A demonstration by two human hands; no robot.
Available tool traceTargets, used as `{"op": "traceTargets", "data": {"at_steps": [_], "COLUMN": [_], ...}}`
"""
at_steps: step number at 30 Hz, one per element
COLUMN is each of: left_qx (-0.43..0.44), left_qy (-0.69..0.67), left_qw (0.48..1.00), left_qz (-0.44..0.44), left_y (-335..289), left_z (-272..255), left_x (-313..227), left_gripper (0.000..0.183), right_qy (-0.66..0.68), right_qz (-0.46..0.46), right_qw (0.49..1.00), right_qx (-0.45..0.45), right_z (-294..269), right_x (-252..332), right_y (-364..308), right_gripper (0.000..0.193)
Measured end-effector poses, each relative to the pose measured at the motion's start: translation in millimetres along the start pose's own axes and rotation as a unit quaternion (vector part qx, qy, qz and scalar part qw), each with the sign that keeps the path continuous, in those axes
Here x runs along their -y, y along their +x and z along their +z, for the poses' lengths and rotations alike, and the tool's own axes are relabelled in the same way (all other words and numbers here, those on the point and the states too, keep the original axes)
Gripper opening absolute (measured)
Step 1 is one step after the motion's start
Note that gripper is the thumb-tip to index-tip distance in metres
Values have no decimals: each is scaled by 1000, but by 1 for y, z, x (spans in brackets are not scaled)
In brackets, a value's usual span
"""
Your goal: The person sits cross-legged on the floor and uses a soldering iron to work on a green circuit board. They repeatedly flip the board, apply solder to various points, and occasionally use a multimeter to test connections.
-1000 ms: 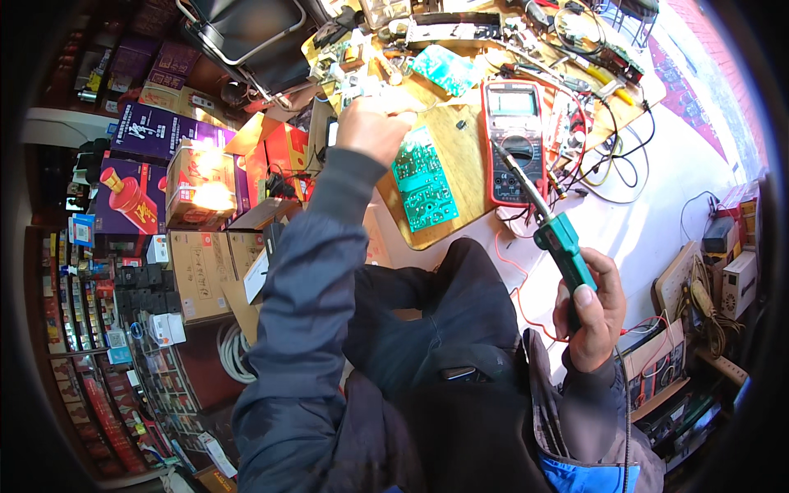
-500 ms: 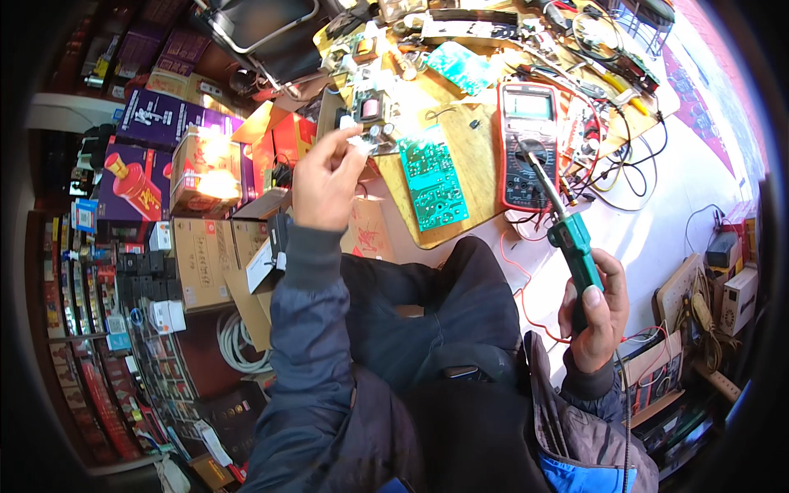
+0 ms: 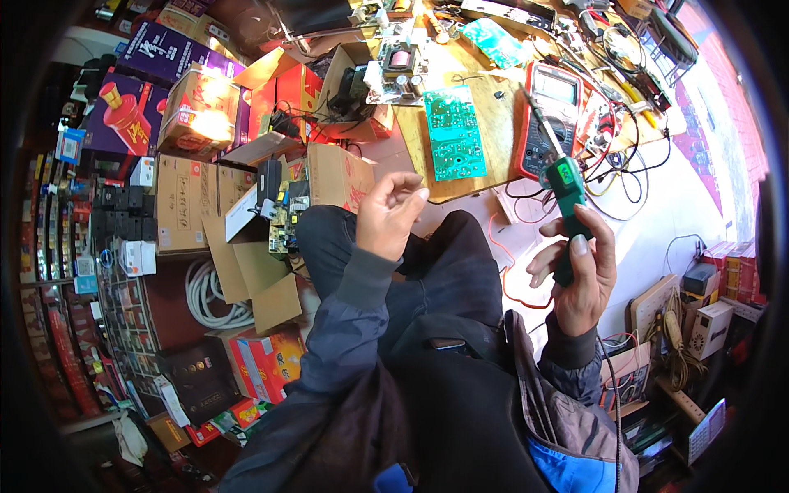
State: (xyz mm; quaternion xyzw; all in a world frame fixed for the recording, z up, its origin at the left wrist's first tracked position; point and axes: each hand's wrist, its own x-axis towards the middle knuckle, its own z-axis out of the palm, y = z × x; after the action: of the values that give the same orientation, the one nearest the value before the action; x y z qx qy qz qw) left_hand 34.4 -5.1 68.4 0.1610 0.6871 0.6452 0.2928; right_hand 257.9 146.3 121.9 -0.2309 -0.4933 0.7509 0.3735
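My right hand point(image 3: 585, 271) grips a green soldering iron point(image 3: 565, 182) with a small display on its body. Its metal tip points up and away, passing in front of a red-and-black multimeter point(image 3: 555, 86). In front of my lap, my left hand point(image 3: 388, 218) hovers with fingers loosely bent and the thumb apart from them; nothing shows in it. Just beyond it, a green circuit board point(image 3: 454, 135) lies on the wooden table point(image 3: 497, 140) near its front edge. A board with a transformer and capacitors point(image 3: 399, 70) stands at the table's left edge.
Open cardboard boxes point(image 3: 341, 177) and another component board point(image 3: 288, 220) are to the left of my legs. A coiled white cable point(image 3: 212, 296) lies below them. Black leads point(image 3: 633, 164) hang off the table's right side. An orange-red wire point(image 3: 503, 275) runs across the pale floor.
My left hand has come back from the transformer board, down and right toward my lap. The soldering iron has risen slightly in my right hand. The view has shifted.
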Motion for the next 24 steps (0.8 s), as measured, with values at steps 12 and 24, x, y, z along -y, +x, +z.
{"op": "traceTargets", "data": {"at_steps": [12, 24], "left_qx": [25, 26], "left_qy": [-28, -213], "left_qw": [999, 974], "left_qz": [21, -66], "left_y": [23, 20], "left_z": [29, 46], "left_x": [13, 16], "left_gripper": [42, 32], "right_qy": [-20, -84], "right_qz": [-19, -170], "right_qw": [992, 969], "right_qx": [124, 160], "right_z": [-17, -3], "right_x": [17, 15], "right_y": [-5, -3], "right_gripper": [50, 54]}}
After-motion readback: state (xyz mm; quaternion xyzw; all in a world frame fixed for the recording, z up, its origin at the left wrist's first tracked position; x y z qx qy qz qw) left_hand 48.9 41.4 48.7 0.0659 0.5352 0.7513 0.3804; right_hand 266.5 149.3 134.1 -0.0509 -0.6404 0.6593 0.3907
